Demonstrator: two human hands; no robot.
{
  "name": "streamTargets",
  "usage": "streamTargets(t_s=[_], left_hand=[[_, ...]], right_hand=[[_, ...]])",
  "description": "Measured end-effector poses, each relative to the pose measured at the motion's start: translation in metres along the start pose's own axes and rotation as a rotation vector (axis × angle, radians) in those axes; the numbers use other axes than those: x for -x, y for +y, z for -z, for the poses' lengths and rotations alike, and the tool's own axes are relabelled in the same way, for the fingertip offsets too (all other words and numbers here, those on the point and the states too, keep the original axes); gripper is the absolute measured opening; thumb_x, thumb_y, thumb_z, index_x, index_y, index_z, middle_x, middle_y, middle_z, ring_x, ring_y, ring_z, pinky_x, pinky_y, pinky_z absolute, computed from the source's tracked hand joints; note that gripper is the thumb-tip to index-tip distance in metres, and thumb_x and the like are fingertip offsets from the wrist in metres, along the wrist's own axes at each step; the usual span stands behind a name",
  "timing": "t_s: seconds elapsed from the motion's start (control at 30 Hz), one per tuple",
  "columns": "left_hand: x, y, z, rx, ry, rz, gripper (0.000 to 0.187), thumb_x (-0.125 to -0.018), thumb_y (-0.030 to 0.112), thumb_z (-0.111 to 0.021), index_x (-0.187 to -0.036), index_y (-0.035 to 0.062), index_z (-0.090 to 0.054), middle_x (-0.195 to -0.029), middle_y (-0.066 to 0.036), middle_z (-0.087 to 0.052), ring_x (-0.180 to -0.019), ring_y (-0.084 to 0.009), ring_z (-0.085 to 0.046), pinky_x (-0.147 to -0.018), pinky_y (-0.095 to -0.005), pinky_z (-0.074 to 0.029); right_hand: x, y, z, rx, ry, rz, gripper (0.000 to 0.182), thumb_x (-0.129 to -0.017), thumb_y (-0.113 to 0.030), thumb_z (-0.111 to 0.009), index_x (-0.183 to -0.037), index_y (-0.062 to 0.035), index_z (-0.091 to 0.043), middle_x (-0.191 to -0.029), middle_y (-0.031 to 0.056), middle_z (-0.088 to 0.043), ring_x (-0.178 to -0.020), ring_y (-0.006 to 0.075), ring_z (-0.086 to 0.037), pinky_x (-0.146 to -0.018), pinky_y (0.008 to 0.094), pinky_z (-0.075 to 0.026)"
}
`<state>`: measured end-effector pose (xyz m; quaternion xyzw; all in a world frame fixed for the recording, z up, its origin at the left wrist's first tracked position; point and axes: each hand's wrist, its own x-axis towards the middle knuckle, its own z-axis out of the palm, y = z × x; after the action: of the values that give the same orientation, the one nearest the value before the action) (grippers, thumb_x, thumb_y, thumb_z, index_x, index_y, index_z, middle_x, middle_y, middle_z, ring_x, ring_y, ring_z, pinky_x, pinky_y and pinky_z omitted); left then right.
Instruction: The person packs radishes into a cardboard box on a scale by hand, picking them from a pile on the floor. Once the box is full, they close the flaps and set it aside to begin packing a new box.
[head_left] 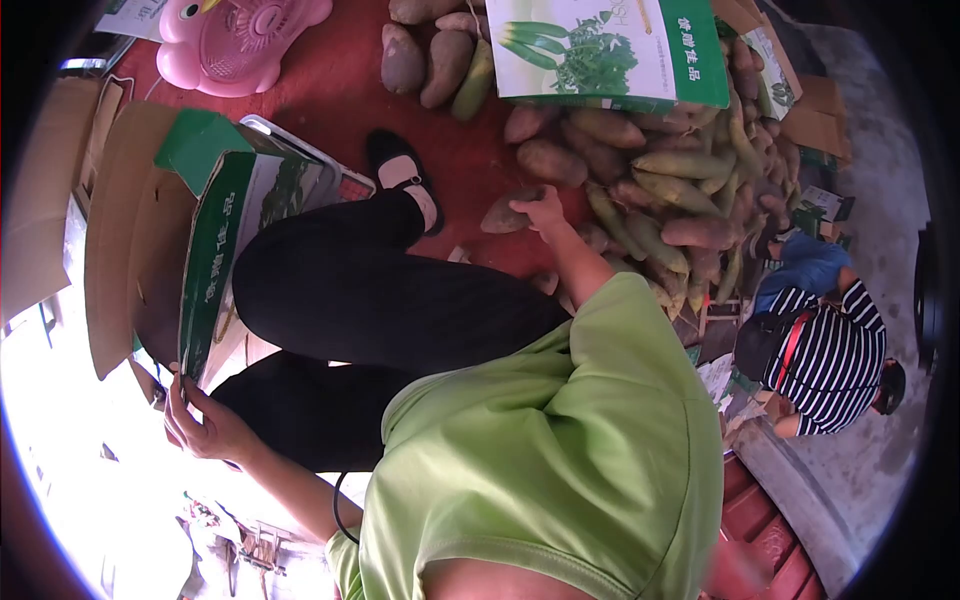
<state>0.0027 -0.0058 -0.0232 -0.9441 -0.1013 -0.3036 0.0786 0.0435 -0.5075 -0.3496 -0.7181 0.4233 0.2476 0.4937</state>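
Note:
My left hand (203, 422) is closed on the lower edge of an open cardboard carton (215, 265), which has a green printed side and stands beside my legs. In my right hand (545, 211) is a brownish, pointed radish (507, 212), held over the red floor close to a big pile. That pile of radishes (680, 190) mixes long green ones with stubby brown-red ones. A flat printed carton (600, 50) with a picture of green radishes lies on top of it.
A pink plastic basin (235, 45) sits at the top left on the red floor (310, 105). Loose radishes (448, 68) lie near the printed carton. At the right, a person in a striped shirt (830, 360) bends beside papers and cartons. My shoe (405, 175) rests on the floor.

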Motion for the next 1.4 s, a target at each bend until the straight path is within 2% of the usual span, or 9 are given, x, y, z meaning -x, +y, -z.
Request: streamTargets(t_s=[0.07, 0.2, 0.5, 0.67, 0.8, 0.87, 1.1, 1.27, 1.4], left_hand=[[-0.001, 0.001, 0.0, 0.025, 0.012, -0.034, 0.012, -0.085, 0.01, -0.068, -0.096, 0.0083, -0.067, -0.084, 0.0, -0.069, -0.076, -0.0172, -0.063, -0.079, -0.0354, -0.045], [-0.003, 0.002, -0.002, 0.028, 0.043, -0.037, 0.012, -0.085, 0.011, -0.068, -0.096, 0.0089, -0.067, -0.083, 0.0, -0.069, -0.078, -0.0175, -0.064, -0.08, -0.0357, -0.045], [-0.002, 0.003, 0.002, 0.074, 0.0, -0.027, 0.014, -0.085, 0.01, -0.066, -0.098, 0.0092, -0.067, -0.089, -0.001, -0.069, -0.081, -0.0196, -0.064, -0.08, -0.0358, -0.044], [-0.004, 0.005, 0.003, 0.079, 0.006, -0.036, 0.013, -0.085, 0.01, -0.066, -0.098, 0.0091, -0.068, -0.087, -0.002, -0.069, -0.079, -0.0196, -0.064, -0.082, -0.0364, -0.045], [-0.004, 0.006, 0.004, 0.088, 0.001, -0.022, 0.012, -0.084, 0.01, -0.066, -0.096, 0.0092, -0.068, -0.086, -0.003, -0.068, -0.078, -0.0197, -0.064, -0.082, -0.0369, -0.046], [-0.005, 0.007, 0.004, 0.1, 0.01, -0.016, 0.012, -0.084, 0.009, -0.066, -0.096, 0.009, -0.068, -0.085, -0.003, -0.068, -0.077, -0.0201, -0.064, -0.081, -0.0369, -0.046], [-0.009, 0.01, 0.007, 0.13, 0.019, -0.024, 0.012, -0.083, 0.008, -0.066, -0.095, 0.0077, -0.069, -0.083, -0.004, -0.067, -0.077, -0.0221, -0.063, -0.076, -0.0368, -0.046], [-0.009, 0.012, 0.009, 0.103, 0.02, -0.03, 0.011, -0.083, 0.008, -0.066, -0.094, 0.0091, -0.068, -0.083, -0.002, -0.068, -0.076, -0.02, -0.064, -0.077, -0.035, -0.046], [-0.009, 0.011, 0.007, 0.108, 0.026, -0.031, 0.012, -0.082, 0.008, -0.067, -0.094, 0.0094, -0.069, -0.084, -0.002, -0.068, -0.077, -0.0193, -0.063, -0.077, -0.0346, -0.046]], right_hand=[[0.0, -0.011, 0.013, -0.105, 0.124, -0.122, 0.087, -0.064, -0.022, -0.084, -0.135, -0.0129, -0.035, -0.132, 0.0117, -0.048, -0.119, 0.0299, -0.05, -0.089, 0.0535, -0.044], [0.0, -0.013, 0.019, -0.165, 0.078, -0.069, 0.091, -0.066, -0.025, -0.083, -0.139, -0.0121, -0.03, -0.135, 0.0125, -0.045, -0.122, 0.0315, -0.047, -0.09, 0.0569, -0.043], [-0.019, -0.001, 0.035, 0.457, 0.247, 0.135, 0.069, -0.069, -0.026, -0.079, -0.126, 0.0023, -0.051, -0.117, 0.0204, -0.061, -0.111, 0.0299, -0.059, -0.094, 0.0347, -0.046], [-0.025, -0.007, 0.051, 0.333, 0.199, 0.198, 0.054, -0.072, -0.017, -0.076, -0.119, 0.0014, -0.058, -0.098, 0.0145, -0.066, -0.09, 0.0229, -0.064, -0.078, 0.0342, -0.05], [-0.033, -0.017, 0.065, 0.091, 0.253, 0.271, 0.047, -0.073, -0.02, -0.075, -0.113, 0.0001, -0.06, -0.104, 0.019, -0.066, -0.1, 0.0282, -0.063, -0.087, 0.0352, -0.048], [-0.039, -0.026, 0.074, -0.075, 0.292, 0.385, 0.042, -0.078, -0.01, -0.071, -0.118, -0.0027, -0.058, -0.093, 0.0053, -0.065, -0.077, 0.0155, -0.06, -0.061, 0.0307, -0.049], [0.01, -0.107, 0.105, -0.433, 0.358, 0.324, 0.043, -0.082, -0.013, -0.068, -0.122, -0.0057, -0.054, -0.109, 0.0078, -0.061, -0.088, 0.0183, -0.059, -0.066, 0.0317, -0.05], [0.008, -0.098, 0.114, -0.278, 0.231, 0.266, 0.049, -0.081, -0.017, -0.071, -0.125, -0.0085, -0.051, -0.115, 0.0053, -0.059, -0.095, 0.0187, -0.058, -0.068, 0.0342, -0.049], [0.028, -0.108, 0.101, -0.484, 0.374, 0.319, 0.059, -0.078, -0.021, -0.076, -0.127, -0.0099, -0.045, -0.112, 0.0039, -0.057, -0.09, 0.0169, -0.057, -0.067, 0.0328, -0.048]])
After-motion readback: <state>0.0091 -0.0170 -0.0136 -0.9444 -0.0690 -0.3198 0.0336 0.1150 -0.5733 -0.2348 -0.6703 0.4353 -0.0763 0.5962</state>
